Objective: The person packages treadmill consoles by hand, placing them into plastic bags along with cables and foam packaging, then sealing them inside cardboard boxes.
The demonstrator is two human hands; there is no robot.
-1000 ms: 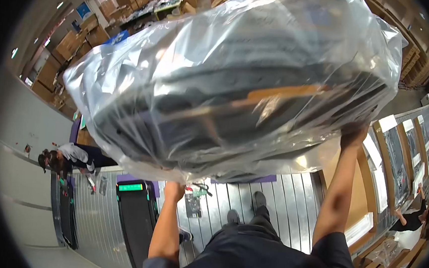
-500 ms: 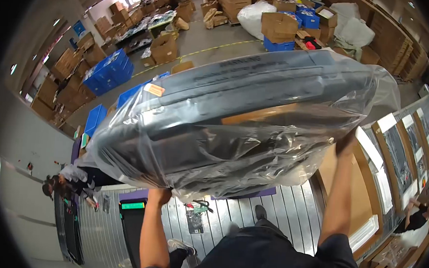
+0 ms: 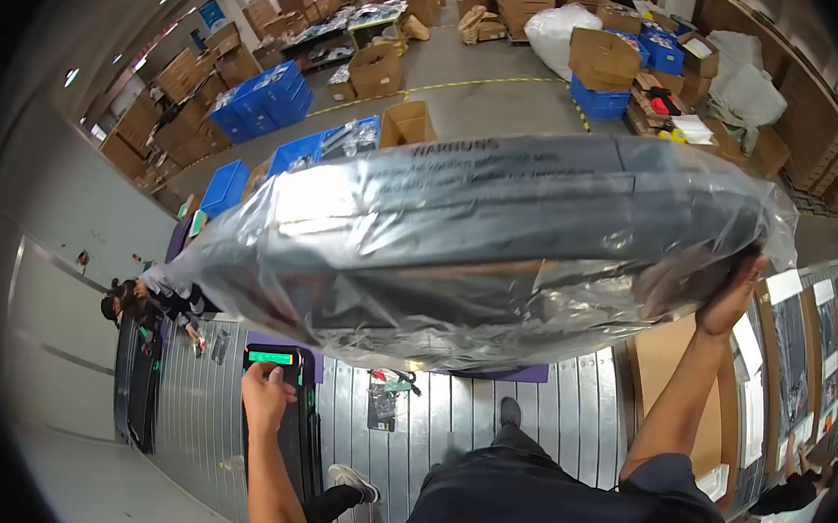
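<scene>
Left hand (image 3: 267,394) released bagged treadmill (image 3: 498,248).

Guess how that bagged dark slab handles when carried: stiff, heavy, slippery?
Probably stiff: the slab spans wide with no visible sag. The loose glossy plastic bag likely slides under a grip. It may tip, since only the right hand is on its end; the left hand is off it, below. Weight cannot be told.

Big warehouse, grey concrete floor (image 3: 488,111) w/ yellow line. Cardboard boxes (image 3: 603,56) stacked all round, blue crates (image 3: 260,105) at left. Roller conveyor (image 3: 485,422) below. Plain grey wall (image 3: 64,198) left. Ceiling lights on.
</scene>
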